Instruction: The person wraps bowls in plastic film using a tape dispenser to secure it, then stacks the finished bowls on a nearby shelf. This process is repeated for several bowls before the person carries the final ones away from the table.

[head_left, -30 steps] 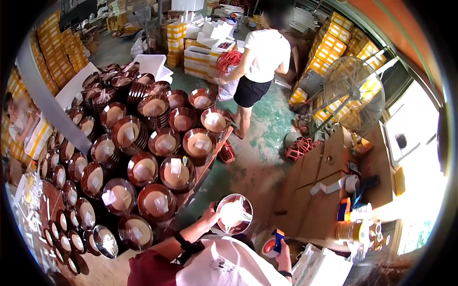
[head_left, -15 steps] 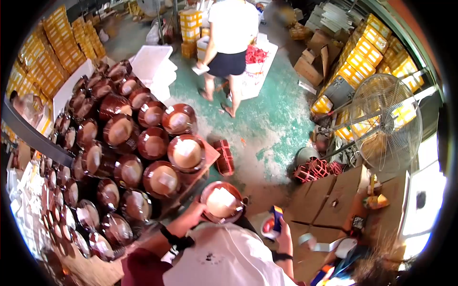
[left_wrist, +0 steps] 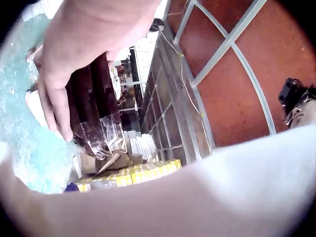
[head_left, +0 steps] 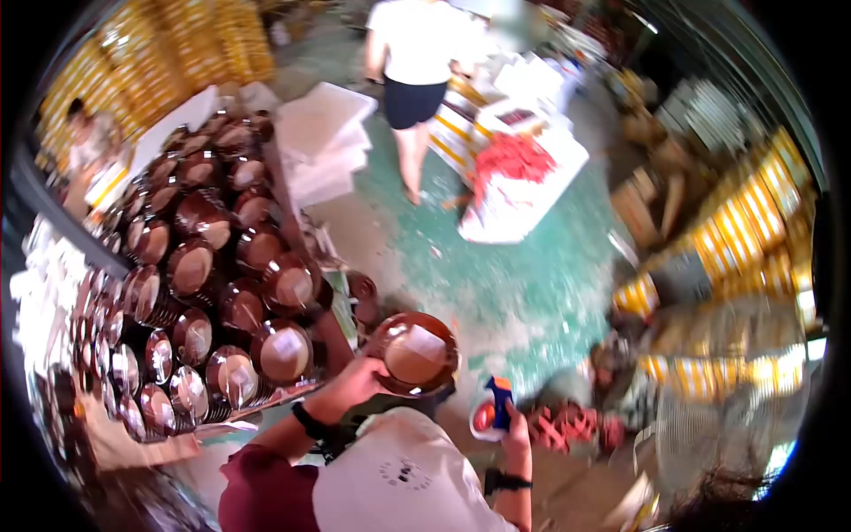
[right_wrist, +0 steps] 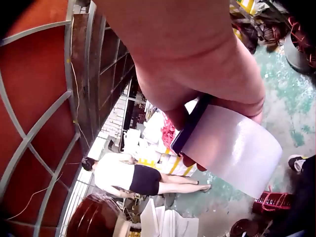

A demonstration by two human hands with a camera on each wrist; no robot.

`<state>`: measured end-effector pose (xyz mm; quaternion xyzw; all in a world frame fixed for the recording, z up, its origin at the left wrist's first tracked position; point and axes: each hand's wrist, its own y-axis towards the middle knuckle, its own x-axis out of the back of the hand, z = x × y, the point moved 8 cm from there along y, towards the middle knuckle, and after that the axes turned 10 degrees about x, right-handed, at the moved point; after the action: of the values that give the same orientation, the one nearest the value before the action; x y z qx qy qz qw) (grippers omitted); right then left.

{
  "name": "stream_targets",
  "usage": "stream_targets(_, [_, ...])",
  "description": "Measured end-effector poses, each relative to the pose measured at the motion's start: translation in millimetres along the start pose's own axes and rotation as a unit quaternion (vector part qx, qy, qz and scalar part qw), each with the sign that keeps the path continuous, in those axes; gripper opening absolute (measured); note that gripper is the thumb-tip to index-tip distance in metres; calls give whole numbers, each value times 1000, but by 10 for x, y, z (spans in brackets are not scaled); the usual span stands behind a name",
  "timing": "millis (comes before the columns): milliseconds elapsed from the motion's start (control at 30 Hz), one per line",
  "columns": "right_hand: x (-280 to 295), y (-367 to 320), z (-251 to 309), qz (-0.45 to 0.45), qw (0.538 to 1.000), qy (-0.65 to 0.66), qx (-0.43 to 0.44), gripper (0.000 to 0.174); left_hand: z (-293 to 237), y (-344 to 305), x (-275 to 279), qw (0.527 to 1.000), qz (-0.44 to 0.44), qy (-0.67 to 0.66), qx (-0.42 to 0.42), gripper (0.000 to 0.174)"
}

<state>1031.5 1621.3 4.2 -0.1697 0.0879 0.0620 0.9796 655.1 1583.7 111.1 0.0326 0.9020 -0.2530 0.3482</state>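
Note:
In the head view my left hand (head_left: 362, 381) grips a brown bowl (head_left: 415, 353) with a white paper in it, held in front of the body. The left wrist view has that hand (left_wrist: 81, 47) curled round the side of several nested brown bowls (left_wrist: 91, 96), with clear plastic wrap (left_wrist: 104, 136) at their lower end. My right hand (head_left: 517, 430) holds a blue tape dispenser (head_left: 501, 401) to the right of the bowls, apart from them. Up close in the right wrist view, the hand (right_wrist: 197, 64) is wrapped round the dispenser, below which shows its wide pale roll (right_wrist: 232, 150).
Many stacks of brown bowls (head_left: 191, 266) cover the table at left. A person (head_left: 412, 66) in white top and black shorts stands ahead; another person (head_left: 91, 142) is at far left. White foam boxes (head_left: 324, 133), red netting (head_left: 514, 164), yellow-white cartons (head_left: 736, 239) and a fan (head_left: 727, 417) stand around.
The head view has turned, so the bowl table now lies further left and down. My hands keep hold of the bowls and the dispenser. The person ahead has changed place beside the red netting.

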Motion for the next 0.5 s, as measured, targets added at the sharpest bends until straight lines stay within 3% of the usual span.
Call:
stream_targets(33, [117,349,-146,11,997,38,-70,29,-132,264,98,987,-9,138,-78,45])
stream_targets(100, [349,856,-158,-74,990,53,-111,40,-481,662,169,827,-84,484,-273,38])
stream_targets(133, [427,1116,-154,-68,982,95,-148,36,-627,857,208,774,-118,538,-313,35])
stream_targets(167, [467,1374,-98,-69,971,136,-184,33,-790,1065,259,750,-149,555,-327,32])
stream_targets(200, [560,1609,239,-52,991,-124,4,33,-913,1292,439,759,-154,547,-318,32])
stream_targets(233, [541,1706,662,-27,905,-373,202,33,-1142,1500,379,888,-126,376,-231,39])
stream_targets(267, [531,1972,810,23,898,-381,220,33,-1343,1673,327,980,-94,61,-164,47])
stream_targets(300, [500,2224,978,74,888,-386,239,33,-1530,1804,257,966,-116,-190,-129,54])
stream_targets(333, [379,2438,1220,124,877,-386,256,32,-1653,1933,366,959,-155,-209,-116,58])
stream_targets(367, [239,2697,1295,149,935,-246,207,32,-1744,2024,492,949,-195,-227,-99,63])
stream_targets(400, [11,2918,1426,170,969,-102,147,32,-1891,2068,572,940,-207,-236,-132,62])
stream_targets(433, [-34,3240,1376,82,995,27,-47,37,-2036,2113,666,930,-217,-245,-167,62])
stream_targets(467, [146,3708,1261,118,984,-95,94,39,-2190,2172,768,919,-226,-254,-202,61])
stream_targets(500, [184,4124,1185,137,971,-142,133,39,-2273,2235,907,907,-259,-268,-199,60])
